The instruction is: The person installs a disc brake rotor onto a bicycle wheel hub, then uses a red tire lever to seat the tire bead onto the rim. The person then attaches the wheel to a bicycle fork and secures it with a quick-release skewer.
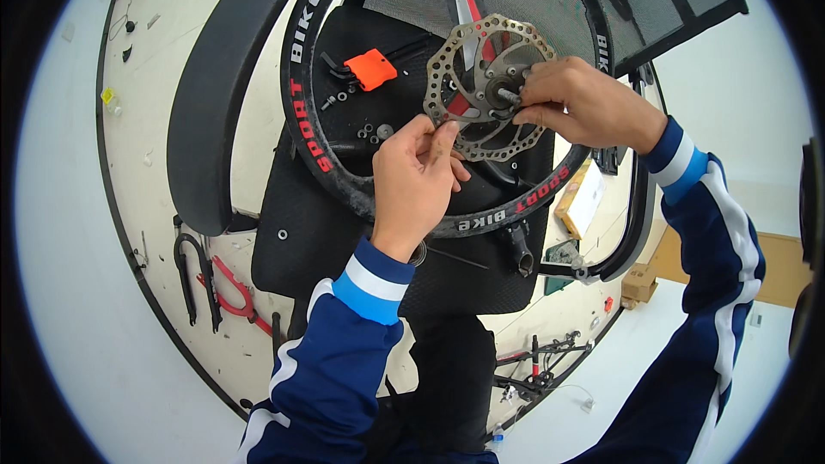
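Observation:
A bicycle wheel (pixel 306 112) with a black rim, red and white lettering and red-and-white spokes lies across a black seat (pixel 301 241). On its hub is a silver brake disc (pixel 441 77) full of holes. My left hand (pixel 412 179) pinches the near left edge of this disc between thumb and forefinger. Thumb and fingers of my right hand (pixel 589 105) close round the threaded axle (pixel 508 97) at the hub's middle; whether a small nut sits between them is hidden.
Inside the rim lie an orange-cased hex key set (pixel 371 70) and several loose nuts and bolts. A black armrest (pixel 228 77) rises at the left. On the floor are a black fork (pixel 193 279), a red fork (pixel 236 292), a bike frame (pixel 541 365) and a cardboard box (pixel 638 282).

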{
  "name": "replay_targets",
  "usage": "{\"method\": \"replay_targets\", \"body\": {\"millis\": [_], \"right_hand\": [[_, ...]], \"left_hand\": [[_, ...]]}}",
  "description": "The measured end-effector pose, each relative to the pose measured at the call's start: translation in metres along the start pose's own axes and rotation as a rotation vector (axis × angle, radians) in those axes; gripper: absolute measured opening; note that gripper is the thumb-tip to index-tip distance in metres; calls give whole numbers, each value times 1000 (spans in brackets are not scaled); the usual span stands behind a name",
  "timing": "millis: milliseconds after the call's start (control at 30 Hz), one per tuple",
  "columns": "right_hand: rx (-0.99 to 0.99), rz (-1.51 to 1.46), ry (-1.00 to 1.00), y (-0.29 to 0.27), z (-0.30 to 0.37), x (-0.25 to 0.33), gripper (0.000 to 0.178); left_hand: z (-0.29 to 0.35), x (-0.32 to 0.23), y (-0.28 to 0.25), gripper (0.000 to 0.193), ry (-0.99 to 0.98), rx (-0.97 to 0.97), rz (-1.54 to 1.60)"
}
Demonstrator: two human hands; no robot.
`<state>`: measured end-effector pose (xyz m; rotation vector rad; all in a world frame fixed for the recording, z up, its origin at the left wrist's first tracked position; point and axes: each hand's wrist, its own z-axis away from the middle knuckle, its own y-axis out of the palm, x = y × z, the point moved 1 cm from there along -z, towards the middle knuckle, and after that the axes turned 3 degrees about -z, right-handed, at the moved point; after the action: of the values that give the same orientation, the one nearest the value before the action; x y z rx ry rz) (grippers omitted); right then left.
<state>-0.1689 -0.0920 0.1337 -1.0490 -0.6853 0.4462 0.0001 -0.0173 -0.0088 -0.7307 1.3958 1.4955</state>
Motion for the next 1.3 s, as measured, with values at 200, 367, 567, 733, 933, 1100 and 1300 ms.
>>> {"method": "replay_targets", "body": {"millis": [200,367,567,733,933,1100,1300], "right_hand": [[-174,-130,104,22,13,11,16],[-363,-196,228,46,20,22,15],[-587,-311,338,78,28,22,16],[-659,-356,375,88,27,25,14],[-587,-289,398,75,30,28,13],[-510,-36,193,30,34,23,12],[-394,3,198,-10,32,7,13]], "left_hand": [[1,1,2,28,8,-28,79],[2,1,8,27,12,-95,106],[3,3,14,25,20,-140,92],[1,5,15,25,3,-140,110],[-2,5,14,26,1,-81,102],[-4,5,8,27,21,-32,95],[-4,4,10,28,9,-22,100]]}}
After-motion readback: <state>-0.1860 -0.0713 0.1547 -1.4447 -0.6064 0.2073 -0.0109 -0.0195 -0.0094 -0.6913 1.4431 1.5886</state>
